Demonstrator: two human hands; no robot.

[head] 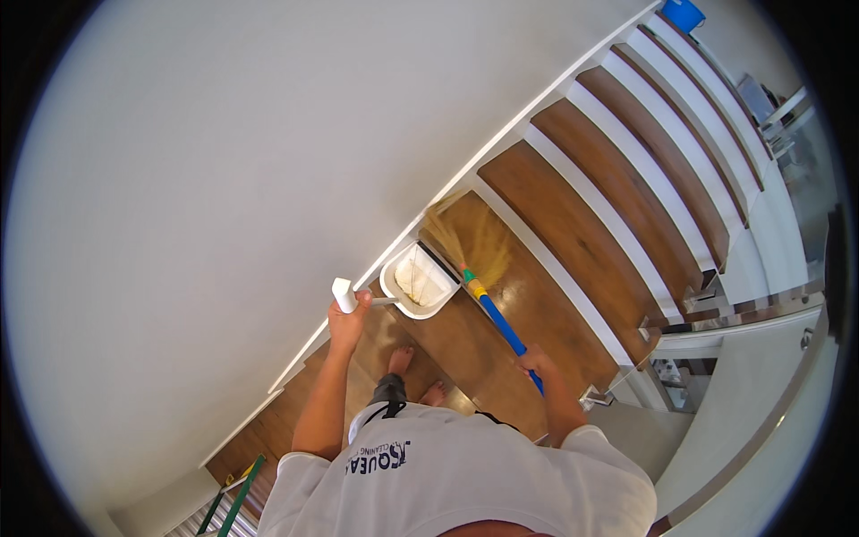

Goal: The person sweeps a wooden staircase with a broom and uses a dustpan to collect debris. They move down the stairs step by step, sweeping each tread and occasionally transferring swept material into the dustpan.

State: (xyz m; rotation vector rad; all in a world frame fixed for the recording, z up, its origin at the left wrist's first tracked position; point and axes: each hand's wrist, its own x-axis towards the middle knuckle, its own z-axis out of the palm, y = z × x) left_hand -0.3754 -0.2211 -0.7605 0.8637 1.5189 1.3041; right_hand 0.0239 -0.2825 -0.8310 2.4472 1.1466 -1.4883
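My left hand [349, 325] grips the upright handle of a white long-handled dustpan [401, 307]. The pan sits beside the wall, its dark-edged mouth turned toward the stairs, with some brownish debris inside. In my right hand [537, 366] is the blue handle of a soft-fibre broom [500, 319], which has a yellow and green collar. Its straw-coloured bristles [480, 248] fan out, blurred, over the wooden tread just past the dustpan's mouth. Part of the bristles reaches the wall's base.
Brown wooden stair treads [570, 231] with white risers rise to the upper right, where a blue bucket [683, 15] stands. A white wall [235, 168] runs along the left. A glass balustrade with a handrail [758, 443] lines the right. A green ladder [241, 493] is at lower left.
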